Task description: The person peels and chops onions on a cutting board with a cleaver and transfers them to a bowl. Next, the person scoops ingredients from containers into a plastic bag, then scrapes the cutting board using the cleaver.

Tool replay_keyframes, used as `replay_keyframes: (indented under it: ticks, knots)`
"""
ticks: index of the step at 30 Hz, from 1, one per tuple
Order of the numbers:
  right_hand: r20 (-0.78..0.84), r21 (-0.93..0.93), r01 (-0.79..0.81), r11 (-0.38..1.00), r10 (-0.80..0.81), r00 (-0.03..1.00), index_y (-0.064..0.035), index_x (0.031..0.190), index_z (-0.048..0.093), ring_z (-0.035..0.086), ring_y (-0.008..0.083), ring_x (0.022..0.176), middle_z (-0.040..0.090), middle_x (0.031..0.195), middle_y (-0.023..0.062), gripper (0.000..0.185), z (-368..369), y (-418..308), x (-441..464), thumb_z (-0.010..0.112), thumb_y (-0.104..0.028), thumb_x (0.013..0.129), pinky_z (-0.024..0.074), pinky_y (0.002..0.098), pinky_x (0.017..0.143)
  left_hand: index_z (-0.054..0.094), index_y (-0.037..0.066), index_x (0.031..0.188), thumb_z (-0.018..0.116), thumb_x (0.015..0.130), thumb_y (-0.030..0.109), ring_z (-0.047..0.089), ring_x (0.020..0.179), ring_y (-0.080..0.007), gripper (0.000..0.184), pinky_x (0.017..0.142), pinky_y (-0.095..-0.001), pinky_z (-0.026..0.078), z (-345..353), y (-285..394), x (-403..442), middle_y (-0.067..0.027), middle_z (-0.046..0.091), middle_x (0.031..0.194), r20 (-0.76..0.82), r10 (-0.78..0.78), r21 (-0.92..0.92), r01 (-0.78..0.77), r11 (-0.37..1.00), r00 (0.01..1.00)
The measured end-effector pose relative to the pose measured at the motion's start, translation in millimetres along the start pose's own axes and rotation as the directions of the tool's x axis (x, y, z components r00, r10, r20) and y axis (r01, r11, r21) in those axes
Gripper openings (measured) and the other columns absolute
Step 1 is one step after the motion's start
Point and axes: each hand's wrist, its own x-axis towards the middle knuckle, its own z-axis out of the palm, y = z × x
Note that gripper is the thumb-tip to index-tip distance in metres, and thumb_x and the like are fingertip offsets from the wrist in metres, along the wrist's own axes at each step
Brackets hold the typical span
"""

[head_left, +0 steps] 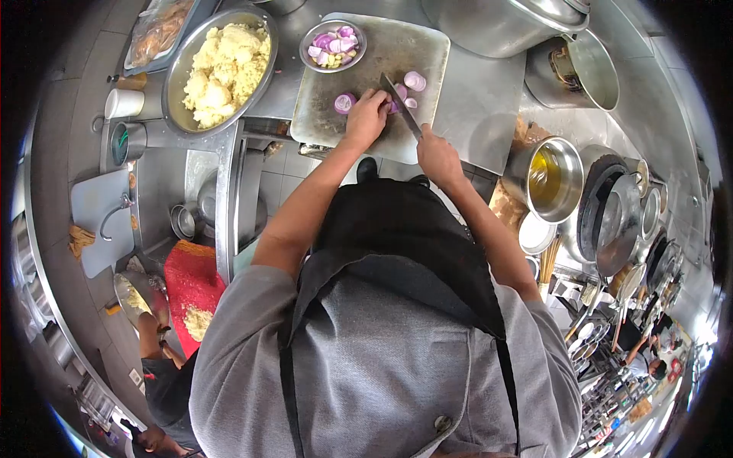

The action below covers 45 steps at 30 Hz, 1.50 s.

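Observation:
My right hand (439, 159) grips a kitchen knife (405, 108), its blade slanting up and left across the cutting board (324, 107). Beside the blade, the curled fingers of my left hand (368, 120) press on a purple onion piece (393, 108), partly hidden by fingers and knife. A cut red onion half (345, 103) lies left of my left hand. To the right of the blade are more onion pieces (414, 82). A small metal bowl (304, 55) at the board's far left corner holds onion chunks and pale yellowish pieces.
A large steel bowl (174, 103) of yellow mash stands left of the board. Big metal pots (489, 30) and a pot of yellow oil (546, 179) are at right. At lower left, another person's arm (149, 336) reaches to a bowl beside a red cloth (183, 286).

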Motion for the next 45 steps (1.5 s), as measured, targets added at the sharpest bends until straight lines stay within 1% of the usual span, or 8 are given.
replay_keyframes:
  ticks: [26,30,32,35,36,39,40,45]
  knots:
    - [0.001,0.075,0.009,0.997,-0.009,1.0,-0.0015,0.11,0.048,0.068,0.0521,0.083,0.069,0.085,0.0311,0.021,4,-9,7,0.05,-0.02,0.102,0.0523,0.0624,0.076,0.064,0.003,0.101,0.065,0.088,0.0,0.063,0.09,-0.0424,0.013,0.076,-0.0501,0.051,6,-10,-12,-0.0186,0.064,0.098,-0.054,0.032,-0.018,-0.033,0.999,0.998]
    - [-0.125,0.391,-0.077,0.917,0.136,0.983,0.0017,0.11,0.05,0.067,0.0511,0.084,0.067,0.085,0.0331,0.023,-13,-5,-8,0.054,-0.019,0.102,0.0522,0.058,0.074,0.065,0.003,0.104,0.067,0.085,0.002,0.064,0.09,-0.0405,0.019,0.08,-0.0499,0.051,9,1,6,-0.0175,0.065,0.102,-0.032,-0.113,-0.103,0.11,0.989,0.993]
    - [-0.17,0.56,-0.094,0.823,0.224,0.96,0.003,0.109,0.051,0.067,0.0505,0.077,0.066,0.082,0.0331,0.023,-13,5,-10,0.055,-0.018,0.102,0.0522,0.0555,0.07,0.067,0.003,0.104,0.07,0.085,0.004,0.065,0.093,-0.039,0.019,0.084,-0.0487,0.052,8,21,34,-0.017,0.066,0.1,-0.129,0.088,-0.016,-0.091,0.996,0.988]
    - [-0.204,0.663,-0.118,0.739,0.33,0.922,0.0031,0.105,0.053,0.065,0.04,0.058,0.064,0.071,0.0258,0.021,-14,17,-10,0.055,-0.017,0.102,0.0516,0.0486,0.058,0.069,0.005,0.106,0.072,0.087,0.009,0.065,0.101,-0.0382,0.02,0.091,-0.0483,0.051,36,12,65,-0.0161,0.068,0.106,-0.05,0.322,0.057,-0.319,0.946,0.945]
    - [-0.117,0.764,-0.173,0.621,0.397,0.91,0.0033,0.104,0.053,0.059,0.026,0.047,0.059,0.064,0.016,0.02,-34,1,-16,0.054,-0.016,0.102,0.0478,0.0428,0.047,0.07,0.005,0.106,0.072,0.087,0.011,0.064,0.105,-0.0382,0.02,0.094,-0.0484,0.05,47,1,76,-0.0157,0.069,0.109,0.011,0.386,0.065,-0.385,0.92,0.923]
    - [-0.15,0.734,-0.142,0.664,0.362,0.92,0.0033,0.105,0.053,0.058,0.0192,0.045,0.057,0.062,0.0109,0.02,-39,13,-18,0.055,-0.016,0.102,0.0448,0.0384,0.042,0.072,0.007,0.108,0.071,0.09,0.019,0.067,0.102,-0.0373,0.022,0.09,-0.0477,0.053,66,-19,104,-0.0143,0.072,0.11,0.252,0.258,0.142,-0.299,0.944,0.933]
    - [-0.11,0.726,-0.177,0.665,0.366,0.924,0.0029,0.106,0.054,0.057,0.0176,0.045,0.057,0.062,0.0105,0.019,-43,14,-21,0.054,-0.016,0.102,0.0448,0.0381,0.043,0.072,0.007,0.104,0.07,0.091,0.027,0.071,0.092,-0.0362,0.023,0.083,-0.0459,0.056,51,-4,104,-0.0145,0.074,0.102,0.2,0.067,0.104,-0.089,0.991,0.978]
    - [-0.009,0.562,-0.146,0.814,0.182,0.983,0.0007,0.11,0.055,0.065,0.0507,0.081,0.065,0.082,0.0296,0.024,-7,32,-20,0.058,-0.021,0.1,0.0499,0.0535,0.07,0.065,0.008,0.11,0.07,0.093,0.028,0.071,0.081,-0.0393,0.026,0.074,-0.0475,0.055,-31,32,63,-0.0194,0.073,0.087,-0.275,-0.155,-0.046,0.148,0.988,0.949]
